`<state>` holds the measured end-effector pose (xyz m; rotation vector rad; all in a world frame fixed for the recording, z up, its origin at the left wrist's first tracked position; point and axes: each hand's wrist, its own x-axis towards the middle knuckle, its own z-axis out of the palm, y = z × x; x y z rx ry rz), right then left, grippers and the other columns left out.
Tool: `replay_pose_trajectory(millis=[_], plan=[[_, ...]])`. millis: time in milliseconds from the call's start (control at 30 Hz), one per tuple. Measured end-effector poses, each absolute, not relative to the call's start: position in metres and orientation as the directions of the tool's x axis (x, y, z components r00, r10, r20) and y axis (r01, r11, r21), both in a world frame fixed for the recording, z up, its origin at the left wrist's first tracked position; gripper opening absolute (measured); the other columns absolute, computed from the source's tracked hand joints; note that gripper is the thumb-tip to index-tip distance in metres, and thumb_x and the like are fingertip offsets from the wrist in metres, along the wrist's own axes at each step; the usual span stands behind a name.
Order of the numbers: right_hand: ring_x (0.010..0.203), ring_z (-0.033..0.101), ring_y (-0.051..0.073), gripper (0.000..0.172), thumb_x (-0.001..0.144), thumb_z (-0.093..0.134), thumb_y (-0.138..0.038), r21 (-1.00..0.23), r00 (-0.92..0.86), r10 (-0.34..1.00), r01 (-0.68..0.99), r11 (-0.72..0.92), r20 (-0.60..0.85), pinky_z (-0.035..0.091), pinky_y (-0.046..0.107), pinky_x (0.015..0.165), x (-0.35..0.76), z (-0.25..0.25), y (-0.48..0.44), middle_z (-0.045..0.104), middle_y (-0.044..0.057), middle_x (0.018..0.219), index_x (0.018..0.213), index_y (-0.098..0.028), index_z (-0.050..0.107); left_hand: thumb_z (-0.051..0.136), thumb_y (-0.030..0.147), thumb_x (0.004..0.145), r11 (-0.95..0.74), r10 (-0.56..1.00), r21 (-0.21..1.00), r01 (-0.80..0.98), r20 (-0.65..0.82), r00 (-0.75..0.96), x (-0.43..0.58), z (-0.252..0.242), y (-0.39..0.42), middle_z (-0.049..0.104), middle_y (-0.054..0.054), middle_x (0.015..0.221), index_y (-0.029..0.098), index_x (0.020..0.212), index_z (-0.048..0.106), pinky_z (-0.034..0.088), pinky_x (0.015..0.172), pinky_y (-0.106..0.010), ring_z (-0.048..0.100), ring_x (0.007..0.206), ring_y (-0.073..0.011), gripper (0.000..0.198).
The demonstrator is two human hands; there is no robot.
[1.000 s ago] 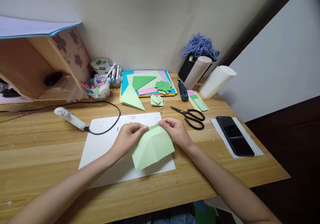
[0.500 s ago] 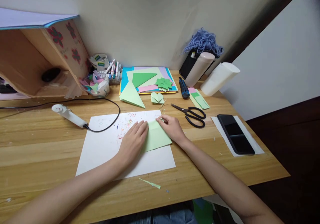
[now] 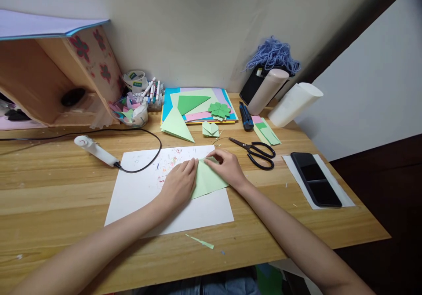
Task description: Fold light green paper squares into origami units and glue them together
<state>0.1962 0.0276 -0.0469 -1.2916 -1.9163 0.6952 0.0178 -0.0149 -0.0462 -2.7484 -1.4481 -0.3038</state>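
A light green folded paper (image 3: pixel 207 180) lies flat on a white sheet (image 3: pixel 138 194) in the middle of the wooden desk (image 3: pixel 49 185). My left hand (image 3: pixel 180 184) rests flat on the paper's left part, fingers stretched out and together. My right hand (image 3: pixel 226 168) presses its fingertips on the paper's upper right edge, fingers bent. A thin green paper strip (image 3: pixel 199 241) lies on the desk just below the white sheet.
Black scissors (image 3: pixel 257 151) lie right of my hands. A black phone (image 3: pixel 315 179) sits on white paper at the right. A stack of coloured paper (image 3: pixel 198 106) with green folded shapes is behind, next to a blue cutter (image 3: pixel 244 117). A white corded tool (image 3: pixel 95 151) lies left.
One second ago both hands held the green paper lifted off the sheet. It now lies folded and pressed flat. A thin green strip has appeared on the desk in front.
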Motion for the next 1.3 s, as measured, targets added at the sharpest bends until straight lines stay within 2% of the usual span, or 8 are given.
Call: replay_pose_trajectory(millis=[100,200,300,433,667,867,1167,1300], plan=[[0.070,0.054,0.014,0.010,0.076,0.052,-0.014,-0.660,-0.414,0.851,0.545,0.516,0.323,0.043,0.024,0.061,0.200,-0.044,0.022,0.060,0.004,0.077,0.078,-0.018,0.060,0.033,0.017,0.085,-0.560,0.820,0.078,0.825,0.192,0.539,0.018,-0.047,-0.015,0.052,-0.015,0.111,0.004,0.122,0.039,0.043,0.081,-0.037,0.049,0.097,-0.0226,0.040],[0.086,0.055,0.018,0.023,0.071,0.048,-0.003,-0.513,-0.546,0.752,0.555,0.655,0.370,0.045,0.029,0.071,0.203,-0.045,0.018,0.061,0.007,0.090,0.084,-0.018,0.060,0.031,0.018,0.086,-0.556,0.822,0.052,0.829,0.184,0.540,0.018,-0.047,-0.015,0.053,-0.014,0.104,0.004,0.122,0.039,0.043,0.076,-0.035,0.049,0.089,-0.0218,0.040],[0.094,0.053,0.021,0.027,0.071,0.046,-0.001,-0.391,-0.631,0.678,0.554,0.734,0.378,0.046,0.034,0.077,0.202,-0.047,0.016,0.062,0.009,0.097,0.088,-0.017,0.059,0.029,0.018,0.087,-0.555,0.820,0.009,0.832,0.174,0.545,0.019,-0.045,-0.015,0.054,-0.012,0.096,0.003,0.122,0.040,0.043,0.071,-0.034,0.049,0.082,-0.0210,0.039],[0.092,0.055,0.021,0.026,0.076,0.043,-0.002,-0.299,-0.696,0.611,0.532,0.792,0.378,0.048,0.034,0.075,0.202,-0.047,0.016,0.062,0.010,0.098,0.091,-0.016,0.058,0.028,0.018,0.087,-0.565,0.813,-0.014,0.825,0.165,0.559,0.019,-0.043,-0.015,0.053,-0.011,0.090,0.001,0.122,0.039,0.042,0.069,-0.033,0.048,0.078,-0.0205,0.040],[0.091,0.055,0.020,0.019,0.083,0.041,-0.007,-0.208,-0.739,0.556,0.517,0.830,0.380,0.048,0.033,0.073,0.201,-0.047,0.015,0.062,0.012,0.096,0.092,-0.014,0.057,0.025,0.019,0.088,-0.568,0.811,-0.023,0.822,0.154,0.565,0.018,-0.044,-0.015,0.053,-0.013,0.090,0.003,0.123,0.039,0.042,0.069,-0.035,0.048,0.080,-0.0216,0.041],[0.091,0.053,0.021,0.020,0.085,0.038,-0.008,-0.143,-0.772,0.533,0.518,0.843,0.346,0.047,0.032,0.072,0.199,-0.045,0.015,0.062,0.011,0.094,0.088,-0.013,0.057,0.027,0.013,0.087,-0.577,0.803,-0.034,0.816,0.160,0.575,0.018,-0.047,-0.017,0.052,-0.014,0.105,0.006,0.124,0.039,0.043,0.070,-0.033,0.050,0.084,-0.0205,0.039],[0.091,0.053,0.021,0.020,0.087,0.037,-0.010,-0.148,-0.800,0.522,0.501,0.852,0.297,0.047,0.033,0.073,0.202,-0.041,0.017,0.062,0.011,0.094,0.090,-0.013,0.057,0.029,0.013,0.087,-0.587,0.796,-0.042,0.808,0.152,0.586,0.018,-0.042,-0.016,0.054,-0.013,0.100,0.005,0.118,0.042,0.044,0.067,-0.032,0.050,0.083,-0.0205,0.035],[0.093,0.053,0.020,0.021,0.087,0.038,-0.011,-0.119,-0.827,0.471,0.458,0.881,0.308,0.047,0.033,0.076,0.206,-0.040,0.018,0.063,0.010,0.097,0.091,-0.013,0.059,0.029,0.013,0.087,-0.588,0.795,-0.051,0.807,0.146,0.589,0.017,-0.043,-0.016,0.054,-0.011,0.098,0.006,0.120,0.040,0.043,0.067,-0.032,0.050,0.083,-0.0202,0.035]])
